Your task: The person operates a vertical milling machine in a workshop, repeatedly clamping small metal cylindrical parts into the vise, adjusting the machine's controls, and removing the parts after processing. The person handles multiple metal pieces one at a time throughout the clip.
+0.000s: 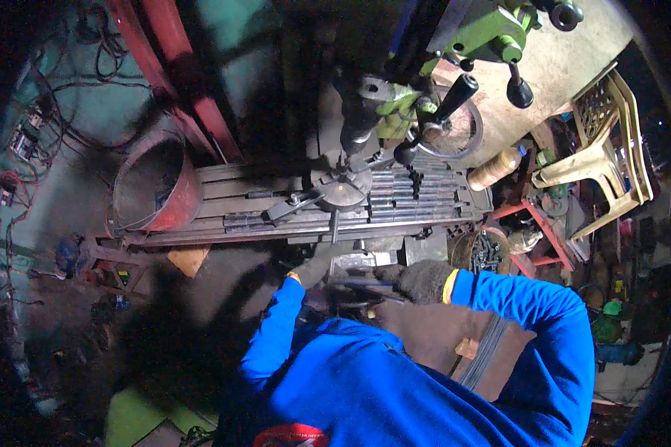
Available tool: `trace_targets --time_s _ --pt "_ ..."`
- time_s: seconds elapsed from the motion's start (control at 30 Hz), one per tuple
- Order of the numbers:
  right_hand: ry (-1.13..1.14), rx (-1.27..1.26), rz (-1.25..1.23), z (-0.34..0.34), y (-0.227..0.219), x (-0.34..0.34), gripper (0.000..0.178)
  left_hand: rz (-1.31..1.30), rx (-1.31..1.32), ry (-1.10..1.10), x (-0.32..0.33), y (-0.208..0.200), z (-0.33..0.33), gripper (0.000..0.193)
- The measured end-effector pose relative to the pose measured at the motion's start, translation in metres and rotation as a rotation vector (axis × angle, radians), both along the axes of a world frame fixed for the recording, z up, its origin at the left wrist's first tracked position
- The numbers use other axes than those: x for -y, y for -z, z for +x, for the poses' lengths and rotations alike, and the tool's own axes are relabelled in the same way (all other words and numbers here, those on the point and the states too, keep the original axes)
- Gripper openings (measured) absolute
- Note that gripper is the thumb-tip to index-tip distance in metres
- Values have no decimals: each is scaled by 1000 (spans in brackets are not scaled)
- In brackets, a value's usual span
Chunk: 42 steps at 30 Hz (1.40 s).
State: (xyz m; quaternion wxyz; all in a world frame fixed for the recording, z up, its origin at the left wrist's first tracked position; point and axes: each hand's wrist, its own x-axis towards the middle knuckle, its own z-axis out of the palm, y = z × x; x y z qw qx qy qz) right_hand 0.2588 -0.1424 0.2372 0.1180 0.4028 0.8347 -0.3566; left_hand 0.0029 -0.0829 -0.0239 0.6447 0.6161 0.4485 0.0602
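Observation:
My left hand (314, 270), in a dark grey glove, reaches to the lower end of a metal rod handle (335, 227) and looks closed on it. The rod sticks out toward me from a round clamping fixture (343, 192) on the slotted machine table (238, 237). My right hand (423, 281), in a like glove with a yellow cuff, is in front of the table's near edge, by a dark bar (361, 283). Its fingers blend into shadow, so a grip cannot be made out. Above the fixture hangs the machine's spindle (356, 138).
Several short metal cylinders (402, 197) lie in rows on the table's right. A red bucket (175, 201) stands at its left end. A container of dark metal parts (487, 251) sits right. Black-knobbed levers (458, 97) hang overhead. Long rods (486, 350) lie below my right arm.

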Motion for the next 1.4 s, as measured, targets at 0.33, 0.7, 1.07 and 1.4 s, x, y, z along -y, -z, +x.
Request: trace_targets --time_s 0.33,0.7,1.07,1.4 --pt "50 -23 12 35 64 4 47 28 -556 -161 29 -55 27 83" --pt "-76 174 179 36 59 6 55 216 -498 -242 35 -58 33 74" --pt "292 -260 1561 65 -197 -82 24 609 -610 -71 43 3 15 35" --pt "773 -110 1316 84 -379 -167 36 770 -533 -115 42 15 20 38"
